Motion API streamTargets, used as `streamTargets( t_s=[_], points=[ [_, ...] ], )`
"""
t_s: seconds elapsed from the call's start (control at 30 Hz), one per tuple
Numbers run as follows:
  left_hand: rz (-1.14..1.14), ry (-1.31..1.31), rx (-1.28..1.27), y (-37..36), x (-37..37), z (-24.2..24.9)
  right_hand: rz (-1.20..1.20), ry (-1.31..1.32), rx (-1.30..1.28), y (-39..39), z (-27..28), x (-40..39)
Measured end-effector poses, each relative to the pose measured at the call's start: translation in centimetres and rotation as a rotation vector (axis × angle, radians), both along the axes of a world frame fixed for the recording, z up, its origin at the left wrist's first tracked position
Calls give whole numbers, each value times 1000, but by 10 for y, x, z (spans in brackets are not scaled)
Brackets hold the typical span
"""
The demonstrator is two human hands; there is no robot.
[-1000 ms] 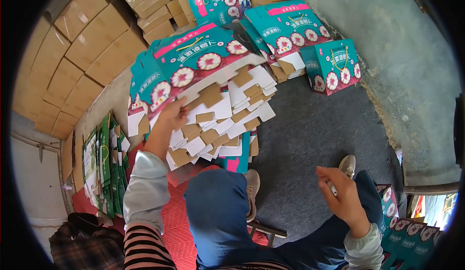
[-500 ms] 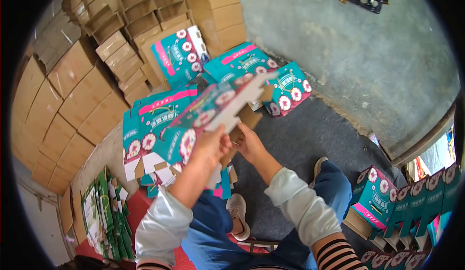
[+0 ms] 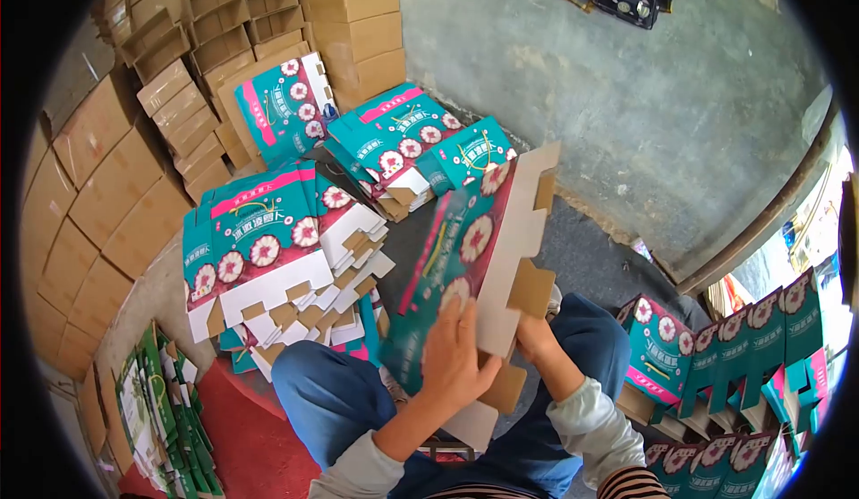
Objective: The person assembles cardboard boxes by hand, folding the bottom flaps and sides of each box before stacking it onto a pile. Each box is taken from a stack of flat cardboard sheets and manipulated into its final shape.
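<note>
A teal printed cardboard carton (image 3: 472,239), partly unfolded, is held tilted above my lap, with white and brown flaps along its right edge. My left hand (image 3: 452,356) grips its lower part, fingers lying along the printed face and thumb towards the flaps. At the flap side, my right hand (image 3: 540,342) holds the lower edge; its fingertips are partly hidden by a brown flap. To the left lies a pile of flat teal cartons (image 3: 259,230) with their white flaps fanned out.
More flat cartons (image 3: 394,136) lie by the wall, another leaning on brown boxes (image 3: 134,177) stacked at left. Standing teal boxes (image 3: 662,347) line the right. Green folded packaging (image 3: 165,409) sits at lower left beside red matting (image 3: 242,427). A dark device (image 3: 626,0) hangs on the wall.
The carton has moved from over the left pile to above my lap and turned more upright. Both hands have come closer to my body with it. The camera view has shifted right.
</note>
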State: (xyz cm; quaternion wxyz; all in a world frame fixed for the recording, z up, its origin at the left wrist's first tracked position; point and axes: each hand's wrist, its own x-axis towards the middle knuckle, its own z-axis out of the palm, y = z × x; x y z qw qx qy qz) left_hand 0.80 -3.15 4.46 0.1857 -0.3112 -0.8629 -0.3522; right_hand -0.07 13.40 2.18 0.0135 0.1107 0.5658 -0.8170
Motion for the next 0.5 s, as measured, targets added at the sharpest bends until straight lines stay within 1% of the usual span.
streamTargets(
  t_s=[0.03,0.07,0.1,0.13,0.17,0.2,0.23,0.27,0.3,0.33,0.4,0.5],
  points=[
    [-54,-56,57,9,-2,-8,15,55,103,2,0,8],
    [-54,-143,79,15,-1,-13,30,109,205,4,4,15],
    [-58,-231,99,19,0,-13,22,104,283,5,14,19],
    [-63,-321,114,22,2,-12,36,82,281,11,16,18],
    [-64,-391,188,21,4,-11,48,58,273,21,15,18],
    [-59,-349,186,17,3,-13,56,37,263,31,12,16],
    [-57,-303,185,12,-2,-18,10,115,416,42,4,11],
    [-54,-259,182,6,-5,-23,-34,38,474,57,1,6],
    [-32,-228,128,0,-5,-32,-76,-40,530,73,3,-2],
    [-75,-160,63,-7,-3,-39,-115,-119,586,89,3,-10],
    [-155,-30,-66,-17,3,-50,-185,-88,586,127,-25,-32],
    [-225,-138,-170,-20,13,-47,-245,-90,552,133,-37,-45]
  ],
)
